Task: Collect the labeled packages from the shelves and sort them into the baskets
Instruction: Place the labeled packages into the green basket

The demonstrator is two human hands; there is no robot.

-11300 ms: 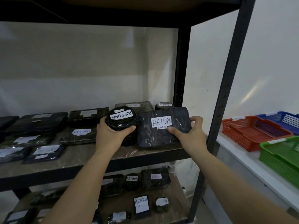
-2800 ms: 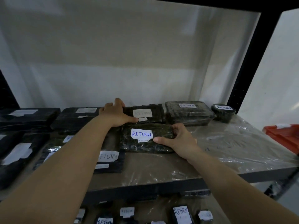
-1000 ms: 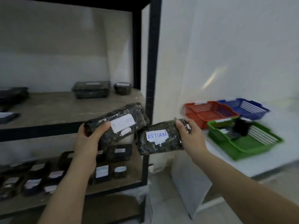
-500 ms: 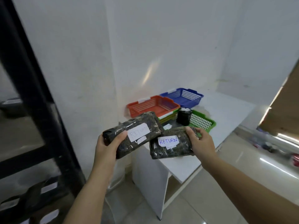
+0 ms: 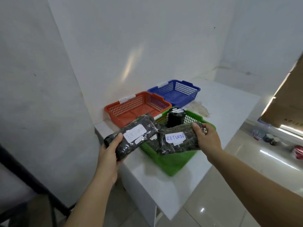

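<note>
Three baskets on the worktop [image 5: 229, 108]: near basket [image 5: 173, 163] in front, middle basket [image 5: 131, 105] behind it to the left, far basket [image 5: 178, 90] behind and to the right. Round tub [image 5: 176, 117] standing inside the near basket. Left package [image 5: 131, 136] in the left hand [image 5: 109, 154], right package [image 5: 178, 140] in the right hand [image 5: 208, 138], side by side, above the near basket. Shelf post [image 5: 29, 177] at lower left.

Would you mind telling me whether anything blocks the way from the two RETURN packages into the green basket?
Nothing visible blocks it. Both packages hang over the open green basket; the round black package inside stands at its far end.
</note>
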